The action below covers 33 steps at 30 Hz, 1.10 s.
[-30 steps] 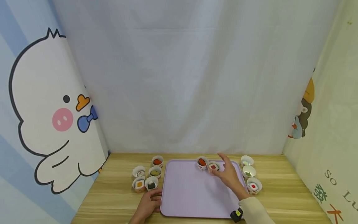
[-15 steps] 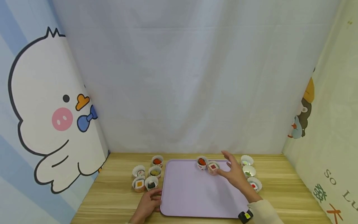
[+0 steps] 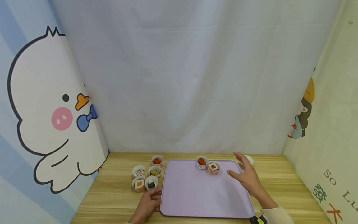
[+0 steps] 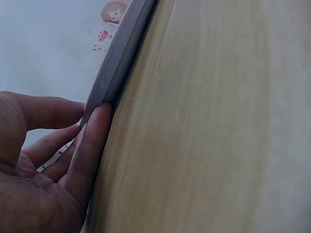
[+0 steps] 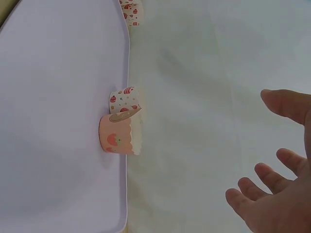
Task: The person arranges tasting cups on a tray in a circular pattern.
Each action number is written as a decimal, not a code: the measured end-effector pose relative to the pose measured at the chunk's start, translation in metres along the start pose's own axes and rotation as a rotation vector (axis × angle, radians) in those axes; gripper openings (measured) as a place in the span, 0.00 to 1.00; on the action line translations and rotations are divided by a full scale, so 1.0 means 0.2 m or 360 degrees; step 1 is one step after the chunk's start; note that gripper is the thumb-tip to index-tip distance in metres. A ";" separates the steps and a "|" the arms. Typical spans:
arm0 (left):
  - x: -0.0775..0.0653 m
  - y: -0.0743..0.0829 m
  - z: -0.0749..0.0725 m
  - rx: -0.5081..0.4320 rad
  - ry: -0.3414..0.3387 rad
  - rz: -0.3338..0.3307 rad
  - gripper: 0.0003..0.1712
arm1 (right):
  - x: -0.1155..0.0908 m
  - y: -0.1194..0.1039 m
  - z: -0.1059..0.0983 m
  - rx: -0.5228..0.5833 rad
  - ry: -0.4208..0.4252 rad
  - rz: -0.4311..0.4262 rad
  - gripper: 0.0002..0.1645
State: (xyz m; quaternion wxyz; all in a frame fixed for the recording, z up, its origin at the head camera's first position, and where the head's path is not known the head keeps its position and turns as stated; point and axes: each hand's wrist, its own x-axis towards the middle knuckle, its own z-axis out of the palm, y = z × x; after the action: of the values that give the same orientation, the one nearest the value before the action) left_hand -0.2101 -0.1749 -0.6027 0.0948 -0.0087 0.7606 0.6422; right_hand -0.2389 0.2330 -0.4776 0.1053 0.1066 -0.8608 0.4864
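My left hand (image 3: 148,203) rests at the left edge of a pale purple tray (image 3: 204,199), its fingertips touching the rim. My right hand (image 3: 249,179) hovers over the tray's right side with thumb and fingers spread, holding nothing. Near the tray's back edge stand two paper cups: a pink strawberry-print cup (image 5: 116,136) with a square white piece with a red centre (image 3: 213,167) in it, and a cup (image 3: 202,162) with a dark and red-orange piece. They stand side by side, apart from my right hand.
Left of the tray, several paper cups with small toy-like food pieces stand on the wooden table (image 3: 112,193), among them a cup with a yellow-centred white piece (image 3: 139,184). A cup (image 3: 249,160) shows behind my right hand. A grey curtain (image 3: 181,93) hangs behind the table.
My right hand has let go of the pink cup and drawn away to the right, now covering most of the right-side cups. My left hand and the cups have stayed in place.
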 end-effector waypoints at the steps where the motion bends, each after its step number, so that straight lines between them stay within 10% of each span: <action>1: 0.00 0.00 0.00 0.0001 0.0000 -0.0002 0.31 | -0.01 0.01 -0.01 -0.0014 0.0007 -0.0007 0.48; 33: 0.01 -0.01 0.00 -0.0003 -0.0005 -0.0021 0.31 | -0.25 0.28 -0.28 -0.0203 0.0132 0.0287 0.48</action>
State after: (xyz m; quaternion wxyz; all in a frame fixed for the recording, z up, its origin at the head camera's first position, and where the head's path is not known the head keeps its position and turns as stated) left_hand -0.2110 -0.1754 -0.6048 0.1002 -0.0127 0.7599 0.6422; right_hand -0.2026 0.3132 -0.5090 0.1032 0.0015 -0.8909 0.4422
